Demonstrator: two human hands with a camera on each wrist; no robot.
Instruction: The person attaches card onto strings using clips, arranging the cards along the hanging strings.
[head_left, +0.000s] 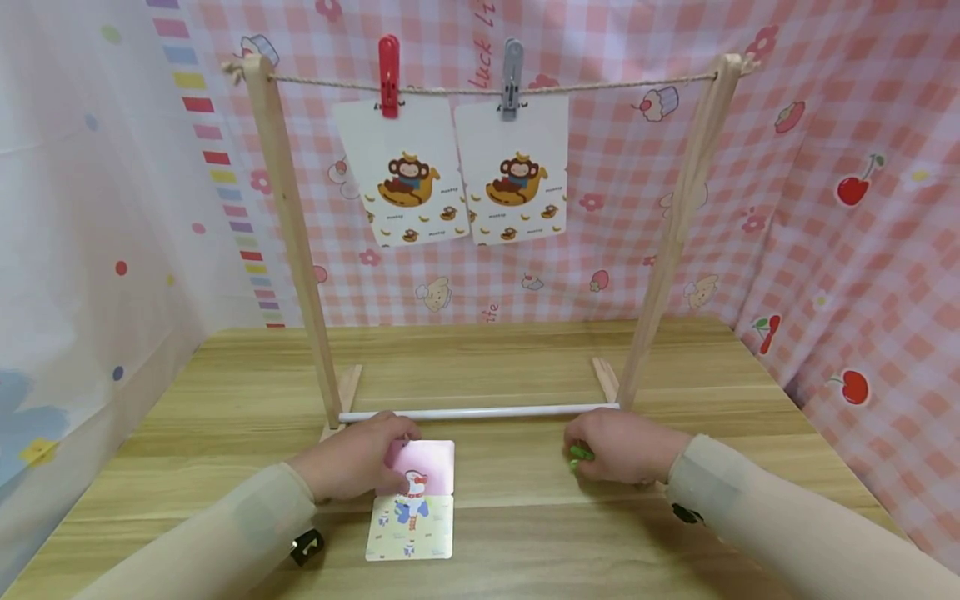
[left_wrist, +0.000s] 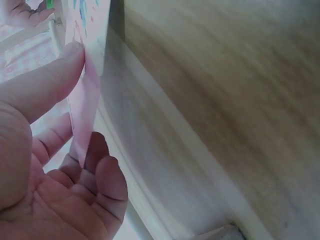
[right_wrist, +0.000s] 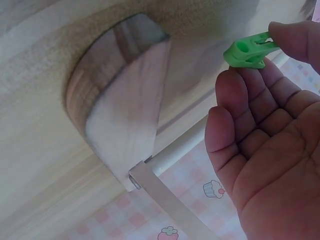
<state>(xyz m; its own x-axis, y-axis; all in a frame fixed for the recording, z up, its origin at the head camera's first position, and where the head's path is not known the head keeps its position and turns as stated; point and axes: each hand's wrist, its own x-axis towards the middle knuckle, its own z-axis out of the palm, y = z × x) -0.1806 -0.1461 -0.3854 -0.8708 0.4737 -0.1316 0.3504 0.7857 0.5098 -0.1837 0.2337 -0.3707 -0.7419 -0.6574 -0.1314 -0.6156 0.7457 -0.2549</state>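
Observation:
My left hand [head_left: 356, 458] pinches the pink half of a cartoon card [head_left: 411, 533], whose other half is pale yellow. In the left wrist view the thumb lies on one face of the card [left_wrist: 87, 100], with the fingers behind it. My right hand [head_left: 626, 447] holds a small green clothespin [head_left: 581, 453] low over the wooden table. Seen from the right wrist, the thumb and fingertips pinch the handle end of this clothespin [right_wrist: 247, 50]. Both hands are just in front of the white rod [head_left: 487, 412], apart from each other.
A wooden frame [head_left: 300, 275] stands on the table [head_left: 525, 533] with a string [head_left: 600, 86] across its top. Red [head_left: 388, 75] and grey [head_left: 512, 79] clothespins hold two monkey cards [head_left: 408, 175] on the string. Patterned curtains [head_left: 600, 275] surround the table.

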